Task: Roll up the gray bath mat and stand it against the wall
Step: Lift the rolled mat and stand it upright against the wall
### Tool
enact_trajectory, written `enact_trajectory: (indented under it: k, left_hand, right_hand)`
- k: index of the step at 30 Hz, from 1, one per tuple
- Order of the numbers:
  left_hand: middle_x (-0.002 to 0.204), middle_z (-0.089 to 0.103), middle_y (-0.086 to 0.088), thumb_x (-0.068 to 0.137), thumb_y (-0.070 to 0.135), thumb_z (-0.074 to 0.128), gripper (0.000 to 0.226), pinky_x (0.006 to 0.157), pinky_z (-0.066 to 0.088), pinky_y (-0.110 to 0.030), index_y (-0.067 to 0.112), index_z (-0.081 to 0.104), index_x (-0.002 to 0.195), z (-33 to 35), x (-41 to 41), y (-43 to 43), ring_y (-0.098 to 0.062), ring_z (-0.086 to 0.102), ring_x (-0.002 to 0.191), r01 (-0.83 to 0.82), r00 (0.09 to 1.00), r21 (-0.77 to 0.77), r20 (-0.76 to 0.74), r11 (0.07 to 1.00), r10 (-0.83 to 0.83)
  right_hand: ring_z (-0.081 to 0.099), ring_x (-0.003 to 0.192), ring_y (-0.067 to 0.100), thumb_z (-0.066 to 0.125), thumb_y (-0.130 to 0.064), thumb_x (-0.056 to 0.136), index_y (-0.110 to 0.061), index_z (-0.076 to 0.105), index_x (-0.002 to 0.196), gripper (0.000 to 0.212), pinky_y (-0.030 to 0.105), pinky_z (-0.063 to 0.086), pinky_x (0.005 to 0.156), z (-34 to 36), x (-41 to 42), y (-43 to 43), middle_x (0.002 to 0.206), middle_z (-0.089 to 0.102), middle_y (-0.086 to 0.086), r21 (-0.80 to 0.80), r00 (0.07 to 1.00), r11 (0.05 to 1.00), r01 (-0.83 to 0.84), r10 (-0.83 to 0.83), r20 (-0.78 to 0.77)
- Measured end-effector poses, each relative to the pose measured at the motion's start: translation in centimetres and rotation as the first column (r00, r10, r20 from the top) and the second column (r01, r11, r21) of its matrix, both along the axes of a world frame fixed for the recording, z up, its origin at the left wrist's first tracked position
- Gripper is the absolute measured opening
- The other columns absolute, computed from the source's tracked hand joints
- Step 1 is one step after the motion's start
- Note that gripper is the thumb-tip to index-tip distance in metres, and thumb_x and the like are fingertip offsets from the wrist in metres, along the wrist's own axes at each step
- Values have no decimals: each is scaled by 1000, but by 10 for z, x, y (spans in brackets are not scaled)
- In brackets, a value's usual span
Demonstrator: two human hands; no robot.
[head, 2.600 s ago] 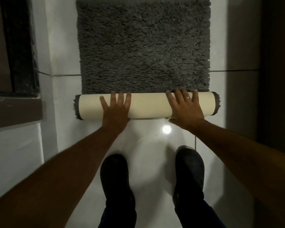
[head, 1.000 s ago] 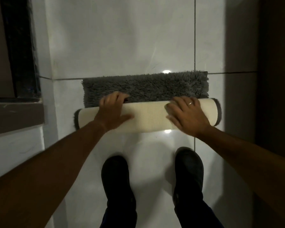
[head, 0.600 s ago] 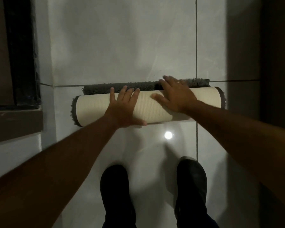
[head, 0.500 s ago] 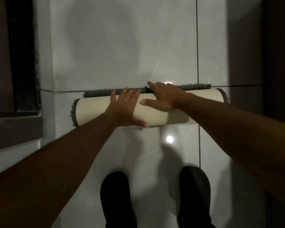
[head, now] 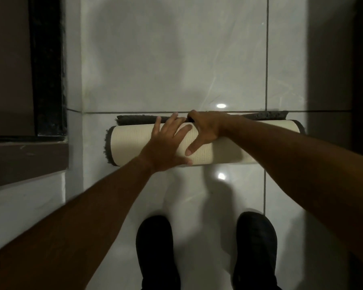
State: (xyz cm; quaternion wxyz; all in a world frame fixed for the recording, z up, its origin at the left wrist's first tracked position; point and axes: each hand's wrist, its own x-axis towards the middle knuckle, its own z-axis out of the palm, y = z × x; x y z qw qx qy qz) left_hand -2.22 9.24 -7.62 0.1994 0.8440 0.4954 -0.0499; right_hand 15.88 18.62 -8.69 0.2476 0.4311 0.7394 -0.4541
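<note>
Standing over a white tiled floor (head: 197,59), a person bends toward a nearly rolled gray bath mat (head: 132,143), two dark shoes (head: 157,252) planted nearest the camera. Beyond the shoes, both bare forearms reach forward to the roll, which lies crosswise on the floor with its cream backing outward and dark pile fringing each end. The left hand (head: 166,147) rests flat on the middle of the roll, fingers spread and pressing down, gripping nothing. Just beside it, the right hand (head: 205,130) arches over the top of the roll, thumb splayed on the backing and fingers curled over the far side onto the last flap of pile (head: 134,120); whether they pinch that flap cannot be told. That narrow dark strip, the only part not yet wound, lies along a grout line just beyond the roll. A dark door frame (head: 46,65) stands at the left, well apart.

The rolling looks almost finished; standing it up remains. With both hands crowded at the centre, the free ends could loosen or telescope, and the springy backing may uncoil if pressure lifts before the flap is tucked. On glossy tile, an upright roll could also slide out from the wall.
</note>
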Motion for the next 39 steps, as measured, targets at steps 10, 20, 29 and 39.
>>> enact_trajectory:
  k: [10, 20, 29, 39]
  left_hand:
    - [162, 17, -6, 68, 61, 76, 118, 115, 27, -57, 27, 6, 155, 89, -7, -26, -31, 23, 146, -696, -331, -710, 186, -106, 925]
    - [131, 59, 13, 67, 55, 80, 80, 86, 56, -50, 36, 38, 132, 352, 39, 190, -17, 59, 119, -300, -42, -876, 408, 378, 912]
    - [127, 62, 17, 66, 48, 85, 89, 80, 56, -31, 40, 35, 139, 616, 45, 361, -7, 64, 111, -316, 212, -700, 606, 640, 767]
    - [137, 51, 6, 76, 42, 79, 89, 98, 47, -46, 30, 27, 147, 756, -26, 589, -20, 53, 124, -324, 358, -573, 662, 753, 658]
  right_hand:
    - [61, 100, 27, 80, -62, 65, -18, 47, 125, 81, 40, 52, 80, 84, 28, -25, 118, 65, 8, 173, 964, 952, 253, -232, -129]
    - [62, 101, 21, 88, -54, 54, -35, 22, 139, 110, 38, 56, 83, 348, 71, 133, 124, 59, -3, 114, 819, 858, 501, -428, -382]
    - [56, 110, 11, 82, -69, 57, -21, 32, 145, 112, 20, 48, 80, 632, 76, 311, 134, 54, -7, 223, 730, 792, 569, -361, -581]
    - [53, 116, 15, 86, -64, 56, -21, 30, 145, 113, 22, 47, 84, 776, 10, 540, 140, 53, 1, 342, 719, 740, 579, -266, -643]
